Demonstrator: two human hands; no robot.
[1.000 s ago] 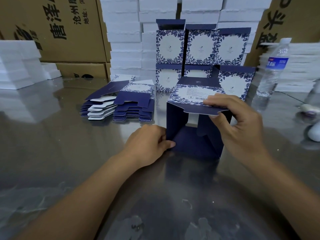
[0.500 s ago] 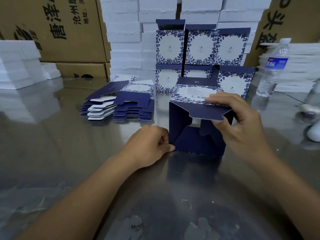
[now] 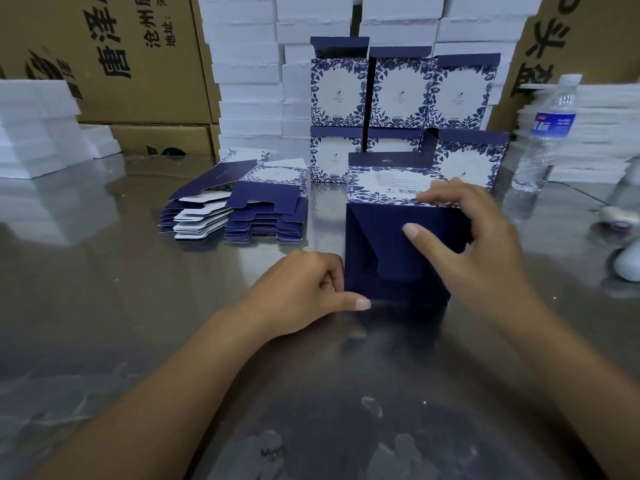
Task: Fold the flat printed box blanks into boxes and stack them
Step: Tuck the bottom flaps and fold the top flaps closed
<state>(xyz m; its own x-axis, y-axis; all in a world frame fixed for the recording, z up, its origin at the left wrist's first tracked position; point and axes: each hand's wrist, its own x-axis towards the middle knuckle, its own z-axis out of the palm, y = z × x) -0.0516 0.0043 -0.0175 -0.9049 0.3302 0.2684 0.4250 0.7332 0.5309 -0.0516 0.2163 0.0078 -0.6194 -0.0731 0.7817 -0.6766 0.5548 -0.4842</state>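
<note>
A navy box with a blue-and-white leaf print [image 3: 377, 244] lies on its side on the shiny table, its end facing me with the flaps folded inward. My left hand [image 3: 308, 289] grips its lower left corner. My right hand [image 3: 471, 237] holds the top right edge, its thumb pressing a flap on the end face. A pile of flat box blanks [image 3: 235, 209] lies to the left. Folded boxes [image 3: 401, 95] stand stacked in two rows behind.
White foam blocks [image 3: 249, 81] are piled against brown cartons [image 3: 131, 64] at the back and at the far left. A water bottle [image 3: 547, 133] stands at the right. Small white objects [image 3: 620, 220] lie at the right edge.
The top flap, held raised by my right hand, has come down and the box end has closed. My right thumb moved onto the end face. The left hand stayed at the corner.
</note>
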